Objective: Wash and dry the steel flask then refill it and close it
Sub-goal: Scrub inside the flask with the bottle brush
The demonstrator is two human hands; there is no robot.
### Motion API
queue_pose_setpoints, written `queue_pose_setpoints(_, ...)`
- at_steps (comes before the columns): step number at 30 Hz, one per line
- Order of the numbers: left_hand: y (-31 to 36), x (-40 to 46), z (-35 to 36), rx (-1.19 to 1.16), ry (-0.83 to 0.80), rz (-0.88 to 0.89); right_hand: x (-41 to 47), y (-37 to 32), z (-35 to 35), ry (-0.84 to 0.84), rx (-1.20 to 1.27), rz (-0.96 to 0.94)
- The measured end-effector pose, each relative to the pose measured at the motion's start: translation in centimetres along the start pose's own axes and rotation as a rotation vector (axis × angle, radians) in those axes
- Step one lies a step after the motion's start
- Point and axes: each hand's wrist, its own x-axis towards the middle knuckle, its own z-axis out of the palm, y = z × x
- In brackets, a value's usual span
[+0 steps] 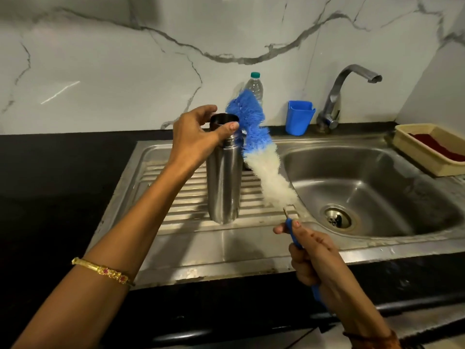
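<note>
Left hand [195, 137] fingers wrap the open flask [222, 172] neck on the draining board [176, 197], right hand [312, 255] grips the brush [254, 137] just beside its rim, basin [377, 172] open rightward.

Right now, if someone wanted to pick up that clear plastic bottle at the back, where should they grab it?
Probably round the shoulder just under the green cap of the plastic bottle, coming from above. It stands upright against the wall, and the bottle brush hides its lower body from the front, so only the top shows free.
</note>
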Motion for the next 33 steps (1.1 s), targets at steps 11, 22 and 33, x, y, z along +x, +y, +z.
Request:
queue_pose_setpoints(11, -0.4, -0.2, 0.4, -0.049, -0.004, 0.022, 0.6, 0.2, 1.3, 0.018, 0.089, 0.154)
queue_pose_setpoints(22, -0.7, -0.2, 0.5, 0.034, 0.02, 0.067, 0.1, -0.1, 1.3, 0.016, 0.068, 0.066)
queue_pose_setpoints(33, -0.4, -0.4, 0.3, 0.179, 0.066, 0.056, 0.2, 1.8, 1.3, 0.118, -0.029, 0.099)
